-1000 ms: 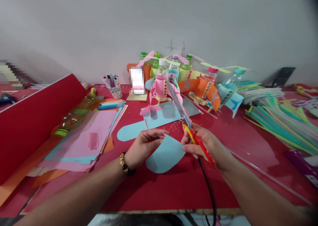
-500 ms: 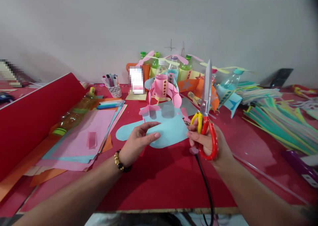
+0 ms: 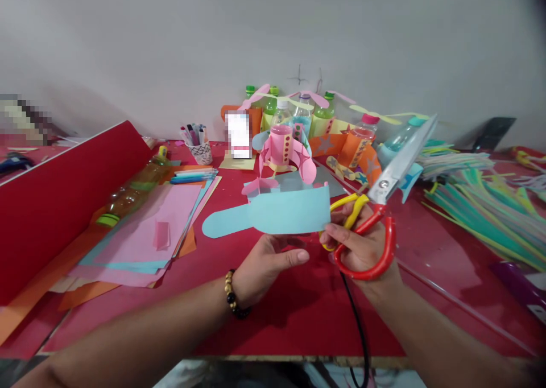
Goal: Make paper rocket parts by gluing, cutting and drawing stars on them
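Note:
My right hand (image 3: 367, 246) holds scissors (image 3: 386, 184) with red and yellow handles, blades pointing up and to the right. Its thumb and fingertips also pinch the right end of a light-blue paper piece (image 3: 290, 211), which has a rounded left end. Below this paper, my left hand (image 3: 268, 265) has its thumb stretched out and its fingers partly behind the paper's lower edge; it grips nothing that I can see. A narrower blue paper strip (image 3: 226, 222) extends to the left behind the held piece. Whether the two are joined is unclear.
Behind the paper stand a pink paper rocket (image 3: 281, 146) and several decorated bottles (image 3: 324, 112). On the left lie coloured paper sheets (image 3: 145, 223), pens (image 3: 194, 176) and a plastic bottle (image 3: 136, 189). Plastic strips (image 3: 490, 211) lie right. A pen cup (image 3: 200, 152) stands near a phone (image 3: 238, 135).
My left hand has let go of the blue paper and moved down and right. The paper has turned more level. The scissors have tilted to the right, still in my right hand.

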The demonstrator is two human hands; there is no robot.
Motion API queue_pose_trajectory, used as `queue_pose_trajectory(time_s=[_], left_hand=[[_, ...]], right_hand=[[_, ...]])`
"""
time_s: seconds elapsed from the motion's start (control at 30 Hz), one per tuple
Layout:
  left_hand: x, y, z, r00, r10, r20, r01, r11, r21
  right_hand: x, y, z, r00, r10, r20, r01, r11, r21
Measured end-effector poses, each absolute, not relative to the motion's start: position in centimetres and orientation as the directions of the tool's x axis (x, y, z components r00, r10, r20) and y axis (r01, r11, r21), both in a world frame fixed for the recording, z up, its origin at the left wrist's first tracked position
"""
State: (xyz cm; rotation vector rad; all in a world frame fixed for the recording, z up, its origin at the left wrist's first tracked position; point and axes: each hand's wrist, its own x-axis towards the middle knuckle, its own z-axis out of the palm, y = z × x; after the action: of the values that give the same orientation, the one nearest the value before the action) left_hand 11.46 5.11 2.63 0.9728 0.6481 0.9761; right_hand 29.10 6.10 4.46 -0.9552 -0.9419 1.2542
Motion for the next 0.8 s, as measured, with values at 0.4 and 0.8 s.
queue_pose_trajectory(time_s=[0.4,0.8], left_hand=[[10.4,5.5,2.6,0.249,0.965,-0.082,-0.501,0.201,0.842],[10.5,5.4,2.6,0.408,0.911,-0.053,-0.365,0.216,0.906]], right_hand=[[29.4,5.9,4.0,-0.023,0.998,0.06,-0.161,0.056,-0.985],[29.3,5.7,3.9,-0.067,0.996,0.05,-0.235,0.033,-0.971]])
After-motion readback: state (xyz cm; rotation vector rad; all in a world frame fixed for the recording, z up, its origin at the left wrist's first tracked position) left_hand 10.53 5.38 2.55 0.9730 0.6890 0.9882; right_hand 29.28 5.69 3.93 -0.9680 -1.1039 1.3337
